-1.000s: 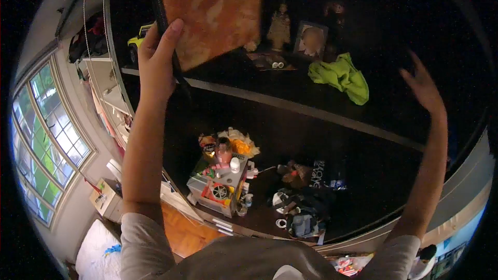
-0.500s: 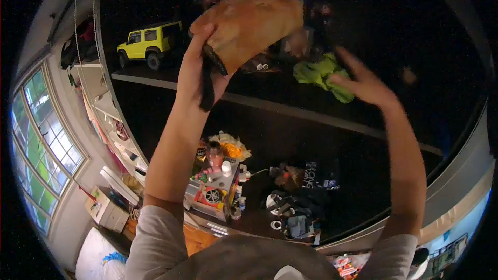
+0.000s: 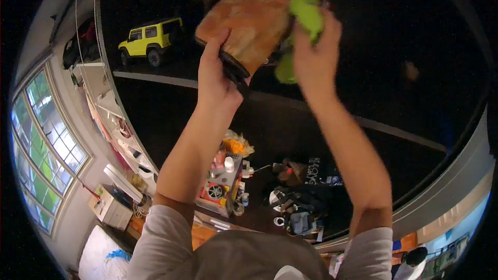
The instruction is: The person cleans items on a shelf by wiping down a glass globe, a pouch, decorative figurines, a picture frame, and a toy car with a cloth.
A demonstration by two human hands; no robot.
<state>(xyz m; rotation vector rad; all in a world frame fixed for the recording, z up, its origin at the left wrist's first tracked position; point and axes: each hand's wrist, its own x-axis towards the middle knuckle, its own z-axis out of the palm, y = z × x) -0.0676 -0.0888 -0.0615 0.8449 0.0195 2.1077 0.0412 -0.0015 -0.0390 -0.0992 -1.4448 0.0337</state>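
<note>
My left hand [image 3: 218, 75] grips the lower left corner of an orange-brown mottled flat item [image 3: 249, 18] with a dark edge and a black strap, held up before the dark upper shelf. Closed around a bright green cloth [image 3: 307, 13], my right hand [image 3: 317, 52] is at the item's right edge. Part of the cloth hangs below the fingers. The items on the shelf behind are mostly hidden.
A yellow toy car [image 3: 150, 40] stands on the upper shelf at left. Below are a grey box [image 3: 224, 177] with small items and a dark pile of things [image 3: 301, 207]. A window [image 3: 52, 142] is at far left; a person [image 3: 412, 264] is at lower right.
My right hand has picked the green cloth up from the shelf and moved left and up to the orange-brown item. My left hand has brought that item to the right since the earliest frame.
</note>
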